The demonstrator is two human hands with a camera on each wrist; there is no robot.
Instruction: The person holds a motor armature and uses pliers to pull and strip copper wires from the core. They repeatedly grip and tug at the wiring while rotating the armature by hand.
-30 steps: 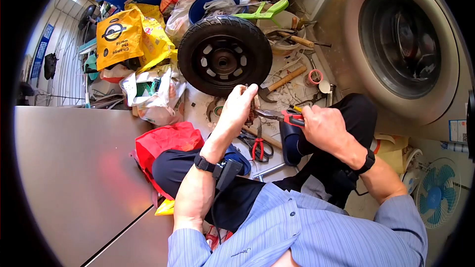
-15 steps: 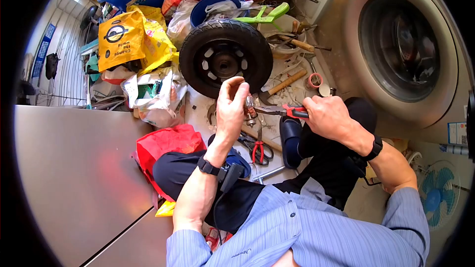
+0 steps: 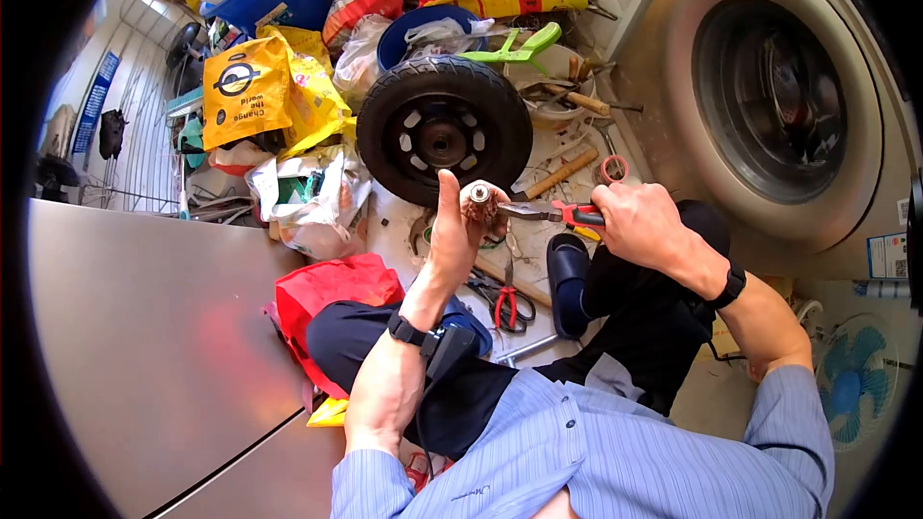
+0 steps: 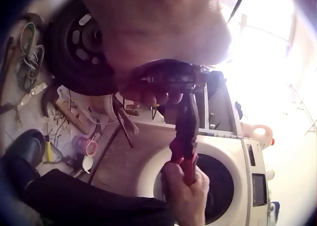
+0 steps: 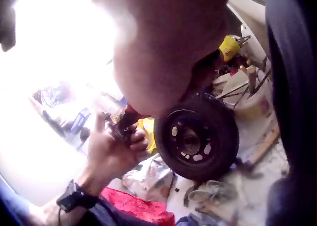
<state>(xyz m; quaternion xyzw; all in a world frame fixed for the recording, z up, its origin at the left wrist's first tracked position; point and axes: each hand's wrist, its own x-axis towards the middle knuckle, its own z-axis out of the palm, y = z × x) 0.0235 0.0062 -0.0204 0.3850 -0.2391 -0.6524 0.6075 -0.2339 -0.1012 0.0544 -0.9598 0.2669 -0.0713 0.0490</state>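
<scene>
In the head view my left hand (image 3: 448,238) holds a small round metal part (image 3: 479,195), with its thumb sticking up. The part has a bright shaft end facing up and reddish, copper-coloured windings round it, like a small motor's rotor. My right hand (image 3: 636,221) grips pliers (image 3: 534,211) by their red and black handles. The plier jaws reach left to the side of the part. In the left wrist view the pliers (image 4: 187,124) run up to the part beneath my palm. The right wrist view shows the left fingers (image 5: 140,139) curled about the dark part.
A tyre on a black wheel (image 3: 444,135) lies just beyond my hands. Below them on the floor are red-handled pliers (image 3: 507,303); a hammer (image 3: 558,175) and a tape roll (image 3: 612,169) lie to the right. A washing machine (image 3: 673,106) stands right, bags (image 3: 245,91) left.
The part has turned from lying lengthwise in view to showing its shaft end upward. My left thumb has lifted, and the plier jaws have come up to the part's side.
</scene>
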